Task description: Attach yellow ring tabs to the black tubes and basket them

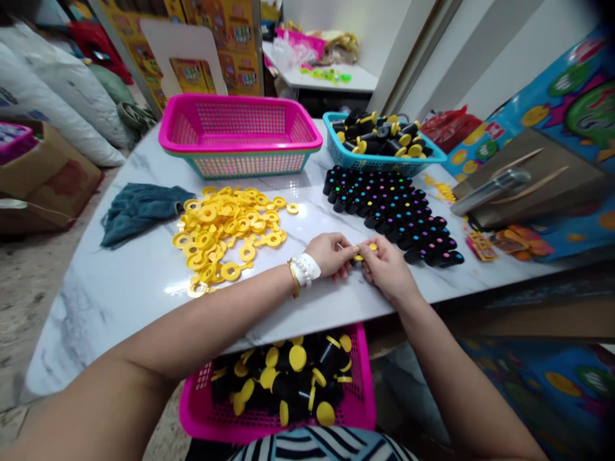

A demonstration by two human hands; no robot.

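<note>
My left hand [330,253] and my right hand [388,267] meet over the table's near edge, fingers closed in a pinch. Between the fingertips shows a small yellow plastic piece [358,257], mostly covered by them. A dark bit beside it is too small to name. Left of my hands lies a heap of yellow plastic rings [235,224] with small tabs. To the right stand rows of short black cylinders [398,208] with coloured dots on top. A pink basket [192,419] below the table edge holds black cylinders with yellow caps [298,358].
Stacked pink and teal baskets [240,150] stand at the back of the marble-look table [120,294]. Beside them a blue basket [384,163] holds more capped cylinders. A dark cloth [144,211] lies left. A paper bag [523,179] and metal tube [494,189] are at right.
</note>
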